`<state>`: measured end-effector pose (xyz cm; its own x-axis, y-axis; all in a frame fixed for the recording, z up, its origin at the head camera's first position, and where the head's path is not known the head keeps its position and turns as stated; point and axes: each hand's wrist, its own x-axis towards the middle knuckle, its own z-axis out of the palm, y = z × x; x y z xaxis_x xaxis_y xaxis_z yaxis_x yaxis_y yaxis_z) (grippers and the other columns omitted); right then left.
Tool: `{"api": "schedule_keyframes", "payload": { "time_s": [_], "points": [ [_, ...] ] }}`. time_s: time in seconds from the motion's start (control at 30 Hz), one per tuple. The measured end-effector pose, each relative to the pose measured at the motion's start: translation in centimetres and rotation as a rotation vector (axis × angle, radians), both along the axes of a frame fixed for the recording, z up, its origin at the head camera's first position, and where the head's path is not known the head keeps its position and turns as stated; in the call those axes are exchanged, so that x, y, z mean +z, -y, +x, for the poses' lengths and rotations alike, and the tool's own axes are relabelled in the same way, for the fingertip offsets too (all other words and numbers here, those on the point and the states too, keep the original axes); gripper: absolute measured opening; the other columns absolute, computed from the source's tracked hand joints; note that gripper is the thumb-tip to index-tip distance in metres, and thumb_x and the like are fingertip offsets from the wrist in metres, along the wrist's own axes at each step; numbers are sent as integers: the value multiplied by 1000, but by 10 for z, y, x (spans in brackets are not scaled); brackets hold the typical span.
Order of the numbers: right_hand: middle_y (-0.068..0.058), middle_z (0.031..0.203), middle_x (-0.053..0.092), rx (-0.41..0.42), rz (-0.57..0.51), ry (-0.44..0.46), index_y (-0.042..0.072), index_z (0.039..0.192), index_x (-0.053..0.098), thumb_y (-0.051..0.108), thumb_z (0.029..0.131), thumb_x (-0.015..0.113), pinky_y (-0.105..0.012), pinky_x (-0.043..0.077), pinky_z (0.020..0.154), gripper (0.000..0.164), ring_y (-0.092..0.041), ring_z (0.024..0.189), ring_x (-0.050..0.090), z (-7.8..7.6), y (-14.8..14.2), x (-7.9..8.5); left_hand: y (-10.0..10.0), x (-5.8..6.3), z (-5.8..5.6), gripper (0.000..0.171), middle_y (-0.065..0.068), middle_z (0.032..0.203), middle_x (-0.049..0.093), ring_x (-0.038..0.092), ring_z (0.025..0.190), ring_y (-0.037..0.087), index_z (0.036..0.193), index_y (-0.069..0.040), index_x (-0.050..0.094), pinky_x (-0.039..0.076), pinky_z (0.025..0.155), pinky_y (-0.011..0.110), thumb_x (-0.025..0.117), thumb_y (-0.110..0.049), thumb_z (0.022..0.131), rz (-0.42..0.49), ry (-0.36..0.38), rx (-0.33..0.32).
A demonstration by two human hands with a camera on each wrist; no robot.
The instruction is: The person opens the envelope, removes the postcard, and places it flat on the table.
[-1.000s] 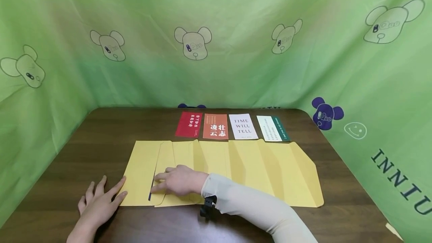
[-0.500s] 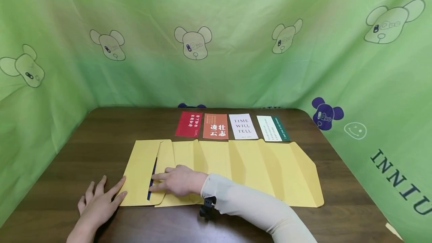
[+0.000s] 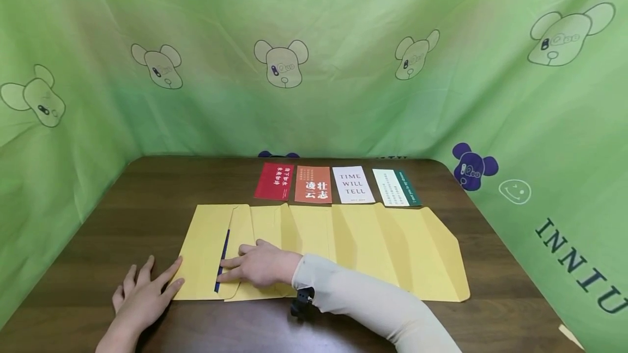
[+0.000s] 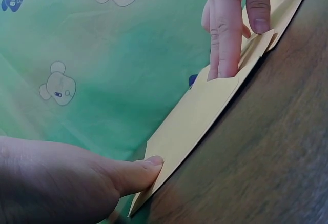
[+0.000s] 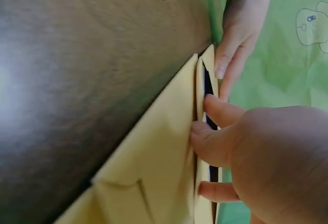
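A yellow envelope [image 3: 202, 249] lies flat at the left end of an overlapping row, its flap to the right. A dark blue strip [image 3: 225, 248] shows along its mouth, the rest hidden inside. My left hand [image 3: 144, 296] touches the envelope's left edge with thumb and fingertips, fingers spread. At the mouth is my right hand [image 3: 262, 263], two straight fingers reaching in over the blue strip. In the left wrist view, those fingers [image 4: 225, 44] dip behind the envelope's front panel. The right thumb [image 5: 210, 144] lies by the flap in the right wrist view.
More yellow envelopes [image 3: 363, 255] overlap toward the right, flaps unfolded. Behind them lie a red card [image 3: 273, 181], an orange card [image 3: 313, 184], a white card [image 3: 353, 184] and a green-and-white card [image 3: 396, 187]. Green printed cloth [image 3: 343, 108] surrounds the brown table [image 3: 122, 211].
The envelope's mouth has parted a little, and more of the blue strip shows above the right fingers. The right fingertips shifted slightly left; the left hand stays in place.
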<state>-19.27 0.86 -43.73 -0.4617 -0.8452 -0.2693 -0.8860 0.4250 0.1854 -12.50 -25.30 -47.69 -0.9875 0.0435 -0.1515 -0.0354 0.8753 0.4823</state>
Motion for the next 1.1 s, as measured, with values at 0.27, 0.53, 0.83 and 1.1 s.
{"api": "schedule_keyframes", "payload": {
  "time_s": [0.27, 0.53, 0.83, 1.1],
  "points": [
    [17, 152, 42, 41, -128, 4, 44, 145, 49, 29, 105, 47, -28, 46, 80, 43, -10, 120, 50, -1, -9, -6, 0, 2, -1, 70, 38, 154, 3, -8, 135, 65, 153, -17, 39, 2, 94, 80, 43, -61, 99, 12, 20, -3],
    [16, 149, 46, 57, -178, -11, 42, 142, 54, 29, 104, 51, -23, 44, 75, 40, -11, 121, 52, -3, -10, -8, 1, 2, -1, 72, 37, 154, 3, -9, 135, 65, 153, -16, 39, 1, 95, 80, 43, -63, 99, 19, 20, 0],
    [15, 147, 49, 59, -213, -14, 40, 140, 56, 31, 105, 49, -20, 42, 73, 37, -11, 121, 53, -2, -12, -9, 2, 0, -2, 72, 38, 154, 2, -9, 135, 64, 153, -16, 38, 1, 95, 80, 44, -63, 98, 24, 28, -1],
    [14, 146, 51, 71, -222, -42, 39, 140, 58, 31, 105, 47, -20, 42, 69, 37, -12, 121, 54, -2, -12, -11, 2, -1, -3, 72, 37, 154, 2, -9, 136, 64, 154, -17, 38, 1, 95, 80, 44, -63, 98, 20, 27, -1]
  ]
}}
